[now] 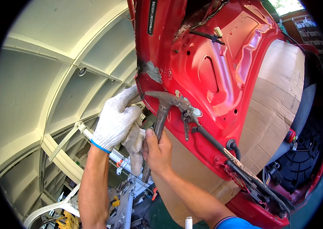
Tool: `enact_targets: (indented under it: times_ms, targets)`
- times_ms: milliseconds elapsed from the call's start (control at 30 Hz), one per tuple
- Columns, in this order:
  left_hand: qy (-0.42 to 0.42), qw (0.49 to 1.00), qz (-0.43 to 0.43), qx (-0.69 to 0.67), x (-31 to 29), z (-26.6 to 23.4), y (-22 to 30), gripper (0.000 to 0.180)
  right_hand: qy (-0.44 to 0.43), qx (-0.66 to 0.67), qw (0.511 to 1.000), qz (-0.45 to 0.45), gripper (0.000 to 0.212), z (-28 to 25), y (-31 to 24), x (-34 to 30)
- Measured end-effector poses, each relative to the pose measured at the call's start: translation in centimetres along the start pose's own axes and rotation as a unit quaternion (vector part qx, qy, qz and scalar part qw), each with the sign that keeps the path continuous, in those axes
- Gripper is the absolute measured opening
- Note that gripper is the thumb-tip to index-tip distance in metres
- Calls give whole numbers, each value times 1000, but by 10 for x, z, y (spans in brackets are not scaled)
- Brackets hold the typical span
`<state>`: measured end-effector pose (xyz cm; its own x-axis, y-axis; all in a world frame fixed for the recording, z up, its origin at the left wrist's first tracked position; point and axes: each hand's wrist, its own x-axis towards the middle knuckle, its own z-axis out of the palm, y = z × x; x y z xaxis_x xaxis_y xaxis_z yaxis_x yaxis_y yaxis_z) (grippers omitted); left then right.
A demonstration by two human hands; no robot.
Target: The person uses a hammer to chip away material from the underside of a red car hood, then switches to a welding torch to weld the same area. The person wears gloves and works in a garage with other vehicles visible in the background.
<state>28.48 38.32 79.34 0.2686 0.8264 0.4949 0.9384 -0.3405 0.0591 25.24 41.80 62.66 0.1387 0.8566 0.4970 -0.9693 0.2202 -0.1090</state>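
My left hand [116, 119] wears a white knitted glove with a blue cuff band. It is closed at the left edge of a red car body panel [201, 74], and the curled fingertips are partly hidden. My bare right hand [159, 149] grips the handle of a worn hammer [162, 114]. The hammer's metal head overlaps the panel's lower left corner in view, near chipped paint and bare grey patches. Between both hands hangs a greyish-white glove [134, 147], fingers down; which hand keeps hold of it is unclear.
Brown cardboard [276, 99] covers the area behind and below the panel. Black cables [215, 140] run along the panel's lower edge. A cream ribbed metal structure [70, 61] rises at left. Chains, metal parts and a yellow tool [68, 220] lie lower left.
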Motion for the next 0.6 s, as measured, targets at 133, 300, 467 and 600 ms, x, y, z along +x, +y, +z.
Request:
enact_targets:
  times_ms: [133, 300, 467, 600]
  targets:
    - [-1, 999, 35, 24, 3, -2, -12, 60, -17, -10, 999, 40, 28, -5, 7, 2]
    - [12, 1000, 15, 5, -1, 1, -6, 59, -2, 66, 997, 31, 26, 2, -4, -6]
    - [11, 1000, -6, 9, -1, 1, -9, 57, -31, 69, 994, 79, 24, -3, -4, -2]
    - [0, 999, -42, -33, -5, 2, 7, 58, 3, 67, 997, 28, 28, 3, -7, -4]
